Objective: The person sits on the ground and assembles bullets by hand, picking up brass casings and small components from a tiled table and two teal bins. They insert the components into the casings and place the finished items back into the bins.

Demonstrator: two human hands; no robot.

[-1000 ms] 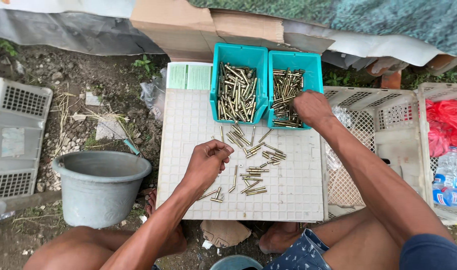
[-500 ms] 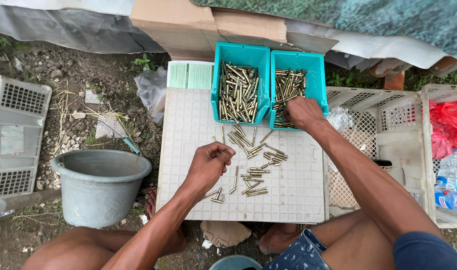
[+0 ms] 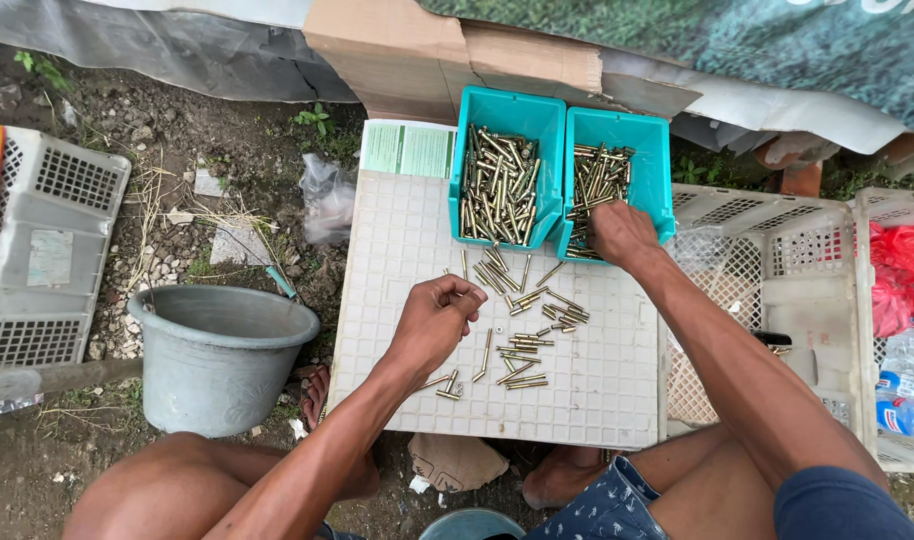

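Left hand (image 3: 439, 318) over white grid board (image 3: 397, 260), fingers pinched narrow on a small brass piece. Right hand (image 3: 622, 232) at 1 o'clock, curled at right teal bin (image 3: 655, 165); grip unclear. Loose brass pins (image 3: 522, 345) between. Grey bucket (image 3: 217, 355) at 9.

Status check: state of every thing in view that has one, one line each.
left hand: closed, pinching something small, too small to tell what
right hand: reaching into the right bin
left bin: open, part full of brass bolts
right bin: open, part full
loose bolts: scattered flat on white panel
grey bucket: upright
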